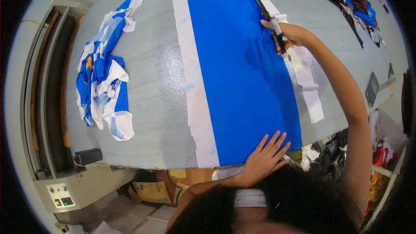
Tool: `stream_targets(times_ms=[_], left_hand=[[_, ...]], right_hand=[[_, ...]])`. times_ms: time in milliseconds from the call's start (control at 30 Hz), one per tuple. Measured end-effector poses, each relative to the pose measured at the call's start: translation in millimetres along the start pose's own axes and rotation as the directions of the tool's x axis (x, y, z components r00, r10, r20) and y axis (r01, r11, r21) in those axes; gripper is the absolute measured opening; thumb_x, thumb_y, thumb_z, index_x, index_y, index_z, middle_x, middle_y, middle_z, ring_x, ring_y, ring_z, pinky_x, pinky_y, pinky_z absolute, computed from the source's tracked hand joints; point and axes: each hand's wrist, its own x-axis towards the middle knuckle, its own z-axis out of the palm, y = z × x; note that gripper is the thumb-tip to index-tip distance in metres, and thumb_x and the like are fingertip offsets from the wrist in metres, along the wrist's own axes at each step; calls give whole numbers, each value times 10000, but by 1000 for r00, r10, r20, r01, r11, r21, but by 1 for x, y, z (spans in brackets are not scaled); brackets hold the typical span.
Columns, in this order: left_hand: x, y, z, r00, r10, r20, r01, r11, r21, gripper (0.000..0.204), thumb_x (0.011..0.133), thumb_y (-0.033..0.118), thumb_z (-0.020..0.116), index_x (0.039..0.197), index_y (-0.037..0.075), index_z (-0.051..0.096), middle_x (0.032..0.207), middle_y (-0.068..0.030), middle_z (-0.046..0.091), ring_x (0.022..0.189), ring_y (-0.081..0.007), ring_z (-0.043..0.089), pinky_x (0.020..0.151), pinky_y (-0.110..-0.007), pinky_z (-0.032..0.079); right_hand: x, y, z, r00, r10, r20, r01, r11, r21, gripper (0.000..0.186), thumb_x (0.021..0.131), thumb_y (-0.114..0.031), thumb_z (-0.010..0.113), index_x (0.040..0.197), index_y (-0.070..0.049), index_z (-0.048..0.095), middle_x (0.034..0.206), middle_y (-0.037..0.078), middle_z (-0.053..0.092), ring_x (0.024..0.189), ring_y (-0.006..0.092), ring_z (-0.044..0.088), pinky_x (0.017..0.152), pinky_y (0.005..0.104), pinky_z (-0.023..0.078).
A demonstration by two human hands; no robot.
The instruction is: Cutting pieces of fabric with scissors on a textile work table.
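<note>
A: What colours is the cloth (247, 86) showing?
B: It is showing plain bright blue, with white running down its left border.
A: And the scissors (264, 12)?
B: They are mixing black and white. The strip (308, 86) beside them is showing white, and the table (151, 86) is showing grey.
A: What are the scraps (102, 67) at left showing?
B: They are mixing blue, white and pale blue, with a touch of orange.

Blue cloth (242, 82) is running off top edge; dark garment pile (358, 4), top R, ditto. R hand (291, 34) is partly covering scissors (265, 14). Hair (199, 214) is hiding pt. of L forearm (197, 189). Control panel (60, 196), btm. L, is looking too tiny to read.
</note>
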Motion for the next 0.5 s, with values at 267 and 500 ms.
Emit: stream_targets(times_ms=[267, 500], left_hand=[[0, 0, -2, 999, -32, 25, 32, 999, 4, 538, 824, 413, 552, 1294, 184, 426, 1392, -85, 345, 1293, -235, 314, 1045, -443, 237], [-2, 1, 1, 1000, -27, 15, 26, 999, 48, 541, 822, 425, 546, 1297, 195, 424, 1390, -75, 351, 1288, -220, 323, 1042, -432, 247]], right_hand=[[20, -5, -3, 999, -14, 39, 14, 1000, -4, 881, 692, -667, 581, 1070, 108, 403, 721, 133, 516, 525, 187, 591, 497, 359, 552], [34, -10, -9, 1000, -3, -12, 2, 1000, -15, 922, 694, -678, 570, 1109, 126, 392, 731, 164, 512, 535, 224, 592, 464, 367, 529]])
